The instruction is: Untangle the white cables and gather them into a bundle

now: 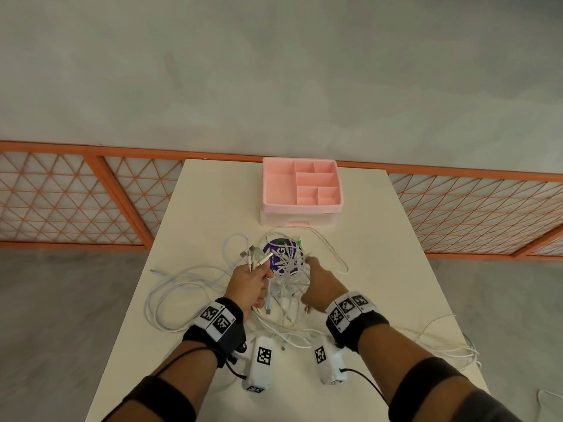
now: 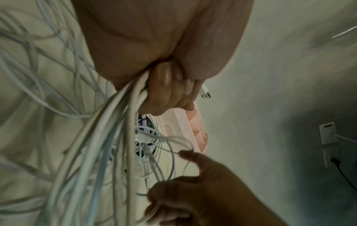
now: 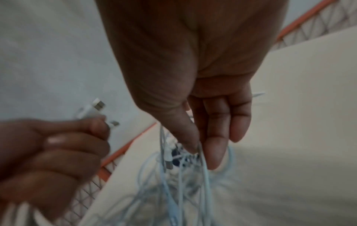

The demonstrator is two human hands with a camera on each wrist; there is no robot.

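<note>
The left hand is fisted around several white cables, their plug ends fanning out at 12 o'clock above the knuckles. The right hand, at 3 o'clock from it, pinches thin strands of the tangle between thumb and forefinger. The cables sprawl across the middle of the table, over a purple disc. A pink organizer sits at 12 o'clock.
</note>
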